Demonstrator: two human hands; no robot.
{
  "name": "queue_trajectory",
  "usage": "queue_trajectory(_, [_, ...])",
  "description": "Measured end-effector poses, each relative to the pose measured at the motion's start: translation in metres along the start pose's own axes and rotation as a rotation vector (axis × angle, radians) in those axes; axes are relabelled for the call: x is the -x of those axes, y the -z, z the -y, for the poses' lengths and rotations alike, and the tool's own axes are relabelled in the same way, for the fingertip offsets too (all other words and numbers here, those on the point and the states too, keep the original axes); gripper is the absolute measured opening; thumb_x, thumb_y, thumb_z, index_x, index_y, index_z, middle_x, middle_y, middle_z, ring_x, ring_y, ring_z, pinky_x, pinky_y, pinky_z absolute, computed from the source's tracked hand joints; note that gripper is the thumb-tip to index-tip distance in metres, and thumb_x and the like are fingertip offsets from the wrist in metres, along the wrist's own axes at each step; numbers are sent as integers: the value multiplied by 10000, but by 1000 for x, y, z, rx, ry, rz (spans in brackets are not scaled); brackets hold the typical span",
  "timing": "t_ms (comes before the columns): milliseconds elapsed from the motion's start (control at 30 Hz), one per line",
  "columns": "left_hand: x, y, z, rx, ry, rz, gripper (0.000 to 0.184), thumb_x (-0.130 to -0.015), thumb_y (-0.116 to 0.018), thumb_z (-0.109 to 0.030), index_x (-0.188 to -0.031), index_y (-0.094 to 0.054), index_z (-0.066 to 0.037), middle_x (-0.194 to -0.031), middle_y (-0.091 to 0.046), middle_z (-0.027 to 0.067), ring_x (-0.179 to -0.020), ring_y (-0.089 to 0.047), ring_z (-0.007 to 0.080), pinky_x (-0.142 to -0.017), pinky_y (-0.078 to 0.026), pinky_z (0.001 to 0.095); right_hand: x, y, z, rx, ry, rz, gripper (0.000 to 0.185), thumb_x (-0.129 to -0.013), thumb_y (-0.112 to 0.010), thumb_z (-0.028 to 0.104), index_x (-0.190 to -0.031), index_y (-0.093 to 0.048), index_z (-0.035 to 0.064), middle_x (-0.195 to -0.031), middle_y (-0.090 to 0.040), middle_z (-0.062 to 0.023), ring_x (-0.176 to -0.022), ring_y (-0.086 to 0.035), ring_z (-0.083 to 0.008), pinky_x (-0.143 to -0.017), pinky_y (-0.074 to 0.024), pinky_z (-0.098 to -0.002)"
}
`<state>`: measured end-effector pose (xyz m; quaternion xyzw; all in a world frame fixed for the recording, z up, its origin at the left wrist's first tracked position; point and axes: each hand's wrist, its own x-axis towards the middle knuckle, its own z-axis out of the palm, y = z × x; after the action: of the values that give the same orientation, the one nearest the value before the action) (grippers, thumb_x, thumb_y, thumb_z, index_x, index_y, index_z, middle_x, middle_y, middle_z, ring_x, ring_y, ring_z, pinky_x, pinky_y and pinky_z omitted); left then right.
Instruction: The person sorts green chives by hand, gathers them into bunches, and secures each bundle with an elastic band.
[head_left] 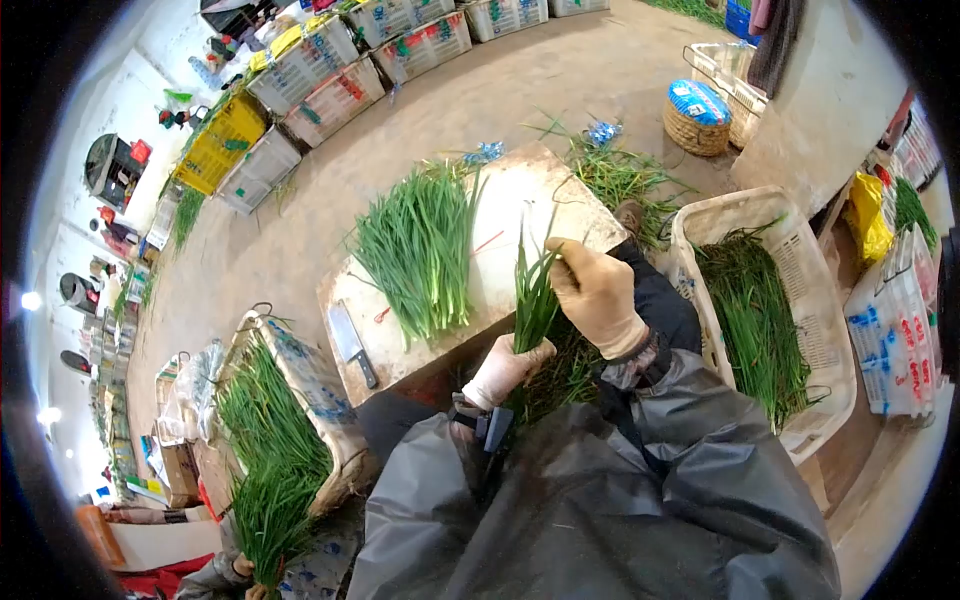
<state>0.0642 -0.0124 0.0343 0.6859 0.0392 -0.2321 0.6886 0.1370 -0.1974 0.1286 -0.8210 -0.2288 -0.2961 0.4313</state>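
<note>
1. One co-worker's hand grips greens at lower left, beside our left crate, which is heaped with greens.
2. On the board, the knife lies near the left edge, handle towards us.
3. Right of it rests the pile, its pale stem ends near us and leaf tips pointing away, slightly left. Our left hand is the nearer one to those stems.
4. Our gloved left hand has its fingers wrapped around the lower end of the bunch, which stands out above the fist, long axis running away from us.
5. Our gloved right hand is just right of the bunch, thumb and forefinger pinching its upper leaves.
6. Farther right, our right crate holds more greens, nearer the right hand.
</note>
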Motion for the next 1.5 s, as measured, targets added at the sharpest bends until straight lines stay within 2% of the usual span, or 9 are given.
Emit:
queue_trajectory(100, [-4,-3,3,-17,19,-81,254,-986,-743,-286,-910,-688,-51,-653,-556,-36,-546,-485,67,-496,-375,254,23,-7,1,-143,-44,-108,146,-906,-732,123,-1044,-702,85,-812,-719,-147,-697,-724,-315,-609,-558,-364])
queue_trajectory(300, [-9,-2,11,-21,23,-67,282,-981,-749,-297,-899,-656,-44,-659,-563,-29,-548,-501,70,-493,-387,253,64,-30,-14,-290,-416,381,345,-899,-772,240,-1146,-711,7,-842,-732,-181,-743,-744,-293,-661,-568,-367])
queue_trajectory(800, [2,-4,-3,234,-17,12,221,-924,-762,-192,-1033,-646,-39,-754,-612,-9,-612,-539,104,-560,-418,257,88,-45,-25,-767,-798,174,130,-954,-755,104,-943,-710,-18,-765,-693,-11,-650,-594,-75,-596,-494,-255])
queue_trajectory(1033, [1,8,6,430,-86,7,247,-913,-779,-180,-1068,-648,-38,-830,-652,34,-679,-586,146,-651,-475,289,88,-32,-28,-865,-888,169,139,-996,-727,134,-907,-695,31,-706,-658,-3,-615,-584,-74,-559,-459,-241])
queue_trajectory(1200, [3,14,6,375,-90,-12,216,-889,-790,-139,-1022,-658,-31,-834,-672,46,-682,-595,138,-645,-480,281,100,-37,-38,-920,-828,131,137,-1007,-710,128,-924,-685,22,-774,-674,-9,-681,-597,-88,-596,-476,-273])
queue_trajectory(1300, [8,15,-5,206,-47,-2,214,-875,-794,-132,-1016,-672,-26,-827,-683,45,-680,-595,129,-642,-475,275,101,-31,-46,-410,-487,302,126,-997,-711,114,-939,-672,10,-735,-642,-34,-669,-575,-83,-593,-465,-300])
queue_trajectory(1333, [10,17,-9,131,-30,7,216,-871,-796,-125,-1018,-676,-22,-826,-684,44,-679,-595,125,-638,-474,271,87,-18,-38,-265,-348,337,120,-926,-734,149,-932,-666,51,-760,-652,-185,-649,-663,-332,-571,-507,-386])
queue_trajectory(1367, [12,19,-10,116,-26,26,214,-867,-794,-116,-1020,-679,-20,-828,-685,45,-676,-593,122,-636,-472,271,85,-16,-43,-214,-168,343,74,-903,-708,142,-900,-675,76,-779,-681,-171,-715,-678,-384,-587,-523,-431])
queue_trajectory(1500, [27,27,-23,134,-42,47,194,-865,-770,-81,-1023,-678,-18,-822,-670,44,-663,-577,117,-624,-451,259,87,-6,-88,192,-10,518,106,-879,-692,186,-957,-689,115,-806,-706,-137,-790,-708,-372,-673,-561,-473])
